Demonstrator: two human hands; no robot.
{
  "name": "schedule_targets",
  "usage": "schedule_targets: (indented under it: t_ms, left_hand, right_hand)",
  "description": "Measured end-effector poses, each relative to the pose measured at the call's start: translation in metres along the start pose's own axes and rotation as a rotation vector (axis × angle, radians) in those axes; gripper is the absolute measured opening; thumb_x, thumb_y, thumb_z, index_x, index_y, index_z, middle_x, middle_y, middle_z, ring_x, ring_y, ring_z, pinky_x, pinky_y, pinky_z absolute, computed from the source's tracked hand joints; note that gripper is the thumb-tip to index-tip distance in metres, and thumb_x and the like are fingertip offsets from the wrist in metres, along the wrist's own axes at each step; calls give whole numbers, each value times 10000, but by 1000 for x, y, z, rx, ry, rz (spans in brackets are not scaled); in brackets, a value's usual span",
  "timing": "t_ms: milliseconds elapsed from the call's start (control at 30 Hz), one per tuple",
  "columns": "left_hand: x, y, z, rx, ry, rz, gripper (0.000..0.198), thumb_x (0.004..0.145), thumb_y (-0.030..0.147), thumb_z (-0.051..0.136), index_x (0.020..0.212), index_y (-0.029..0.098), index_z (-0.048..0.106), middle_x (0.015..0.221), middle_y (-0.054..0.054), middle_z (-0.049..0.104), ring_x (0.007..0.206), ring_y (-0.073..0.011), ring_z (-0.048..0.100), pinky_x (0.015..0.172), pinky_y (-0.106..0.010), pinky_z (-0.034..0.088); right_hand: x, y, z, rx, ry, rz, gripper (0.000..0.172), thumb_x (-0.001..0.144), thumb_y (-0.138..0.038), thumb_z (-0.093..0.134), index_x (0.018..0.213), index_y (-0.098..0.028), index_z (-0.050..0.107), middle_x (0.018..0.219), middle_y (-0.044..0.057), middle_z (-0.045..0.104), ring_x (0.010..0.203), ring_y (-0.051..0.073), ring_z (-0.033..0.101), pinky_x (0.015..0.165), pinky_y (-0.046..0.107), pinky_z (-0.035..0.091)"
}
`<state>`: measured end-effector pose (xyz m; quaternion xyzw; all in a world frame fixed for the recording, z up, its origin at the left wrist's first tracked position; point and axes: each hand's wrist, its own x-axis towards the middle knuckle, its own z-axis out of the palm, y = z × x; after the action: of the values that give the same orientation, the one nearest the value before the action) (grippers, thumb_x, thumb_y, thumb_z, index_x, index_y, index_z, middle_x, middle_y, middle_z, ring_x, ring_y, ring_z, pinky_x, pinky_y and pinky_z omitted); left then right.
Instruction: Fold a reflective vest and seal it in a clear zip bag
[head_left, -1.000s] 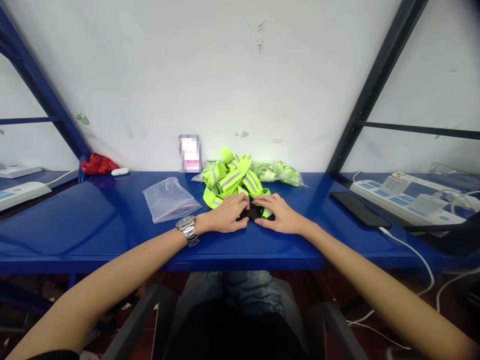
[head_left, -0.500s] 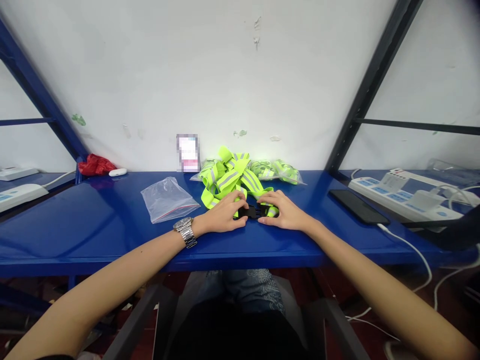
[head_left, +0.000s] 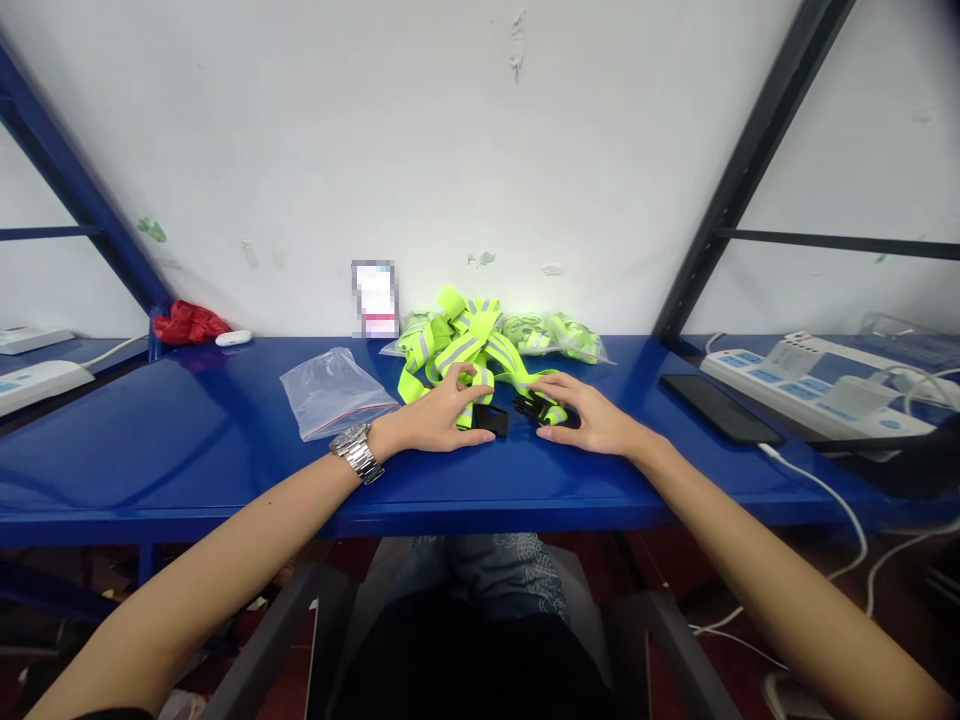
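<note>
Two halves of a black plastic buckle lie apart on the blue table, fixed to a heap of neon-yellow reflective straps. Beside the socket half, my left hand is open, its thumb at the near edge and its fingers over the strap. The prong half sits at the fingertips of my right hand. That hand's thumb and fingers are spread around the strap end, without a firm grip. A metal watch is on my left wrist.
A clear zip bag lies left of the straps. Bagged yellow straps sit along the wall, near a propped-up screen. To the right are a phone on a cable and a power strip; a red bag is far left.
The buckle halves, close together between my hands before, are now separated by a gap. My hands have drawn apart and their fingers have loosened. The view has shifted slightly.
</note>
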<state>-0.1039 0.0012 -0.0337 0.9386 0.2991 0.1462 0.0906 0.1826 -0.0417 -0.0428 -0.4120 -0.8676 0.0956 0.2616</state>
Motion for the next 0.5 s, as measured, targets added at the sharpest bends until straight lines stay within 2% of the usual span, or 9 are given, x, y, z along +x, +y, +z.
schedule_targets:
  t_ms: [67, 133, 233, 367, 500]
  left_hand:
    - [0, 0, -4, 49, -2, 6, 729, 852, 680, 501, 1422, 229, 452, 1363, -142, 330, 847, -179, 575, 977, -433, 459]
    - [0, -1, -8, 108, -1, 29, 721, 851, 688, 493, 1409, 230, 488, 1190, -121, 451, 954, -242, 554, 981, -441, 436]
    - [1, -1, -14, 163, -71, 48, 697, 873, 675, 469, 1430, 257, 473, 978, -85, 507, 972, -273, 528, 927, -433, 434]
    - [2, -4, -15, 121, -118, 67, 642, 906, 620, 470, 1448, 277, 442, 1022, -87, 516, 979, -264, 531, 905, -397, 434]
    - [2, -7, -10, 11, -2, 49, 648, 929, 571, 474, 1482, 254, 359, 1161, -120, 492, 1025, -261, 539, 937, -408, 444]
  right_hand:
    - [1, 1, 2, -22, 7, 20, 631, 831, -514, 649, 1363, -197, 529, 1345, 142, 510, 1254, 317, 498, 1076, 494, 382]
    - [1, 1, 3, -35, 3, 35, 624, 827, -513, 653, 1353, -201, 531, 1335, 141, 520, 1251, 318, 487, 1068, 498, 382]
    - [2, 1, 3, -16, -18, 48, 607, 811, -486, 677, 1319, -185, 535, 1297, 144, 541, 1183, 307, 509, 1017, 486, 414]
    - [1, 0, 3, 6, 38, 83, 607, 754, -484, 730, 1247, -182, 545, 1215, 132, 570, 1046, 283, 556, 908, 447, 469]
    - [-1, -4, 5, -34, 120, 121, 663, 715, -532, 747, 1245, -187, 547, 1110, 109, 618, 936, 257, 587, 825, 411, 496]
